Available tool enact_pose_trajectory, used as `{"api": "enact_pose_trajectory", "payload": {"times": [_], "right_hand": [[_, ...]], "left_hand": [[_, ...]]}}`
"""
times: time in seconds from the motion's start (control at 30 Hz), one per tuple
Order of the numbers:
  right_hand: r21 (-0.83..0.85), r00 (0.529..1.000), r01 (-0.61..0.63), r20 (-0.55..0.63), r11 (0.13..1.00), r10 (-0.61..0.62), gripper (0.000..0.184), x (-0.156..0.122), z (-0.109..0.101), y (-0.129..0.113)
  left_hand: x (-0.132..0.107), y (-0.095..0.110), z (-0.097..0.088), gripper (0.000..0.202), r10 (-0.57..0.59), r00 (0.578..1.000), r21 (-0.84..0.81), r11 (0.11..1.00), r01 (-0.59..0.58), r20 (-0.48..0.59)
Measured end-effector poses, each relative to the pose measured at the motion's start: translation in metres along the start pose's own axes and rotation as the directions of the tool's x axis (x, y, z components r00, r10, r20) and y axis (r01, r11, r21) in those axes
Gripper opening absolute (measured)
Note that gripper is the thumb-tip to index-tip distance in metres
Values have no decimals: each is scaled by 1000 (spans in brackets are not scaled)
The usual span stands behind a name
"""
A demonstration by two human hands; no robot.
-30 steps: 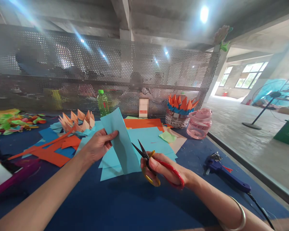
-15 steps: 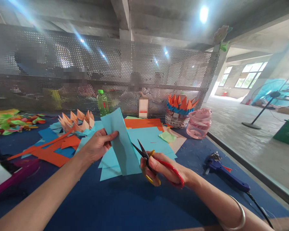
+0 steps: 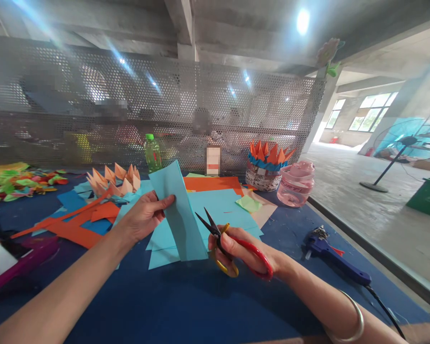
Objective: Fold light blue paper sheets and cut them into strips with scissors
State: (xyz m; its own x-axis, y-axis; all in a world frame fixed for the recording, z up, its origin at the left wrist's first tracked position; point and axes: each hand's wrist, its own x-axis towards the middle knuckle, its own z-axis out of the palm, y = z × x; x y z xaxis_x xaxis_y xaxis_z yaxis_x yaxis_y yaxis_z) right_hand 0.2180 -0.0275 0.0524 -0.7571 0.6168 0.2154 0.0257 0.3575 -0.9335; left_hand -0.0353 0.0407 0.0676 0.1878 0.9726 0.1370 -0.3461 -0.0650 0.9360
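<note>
The left hand point(image 3: 146, 215) pinches light-blue paper point(image 3: 182, 222); at four o'clock of it, the right hand point(image 3: 241, 234) is closed around scissors point(image 3: 217, 233), whose blades point(image 3: 211, 220) stand apart.

Legible Markings: None

From where I stand, no text, brand or number can be read. Unreadable marks are located as follows: a small pale mark on the green bin point(image 3: 427, 203); a blurred red band on the upright card point(image 3: 212, 160); indistinct dark patterning on the white wall of the basket point(image 3: 261, 178).
</note>
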Motion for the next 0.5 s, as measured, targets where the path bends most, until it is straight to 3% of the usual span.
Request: {"api": "enact_pose_trajectory", "payload": {"times": [0.5], "right_hand": [[-15,1000,19,5,1000,-19,54,-1,0,1]], "left_hand": [[0,-1,2,16,-7,1000,51,999,9,-29]]}}
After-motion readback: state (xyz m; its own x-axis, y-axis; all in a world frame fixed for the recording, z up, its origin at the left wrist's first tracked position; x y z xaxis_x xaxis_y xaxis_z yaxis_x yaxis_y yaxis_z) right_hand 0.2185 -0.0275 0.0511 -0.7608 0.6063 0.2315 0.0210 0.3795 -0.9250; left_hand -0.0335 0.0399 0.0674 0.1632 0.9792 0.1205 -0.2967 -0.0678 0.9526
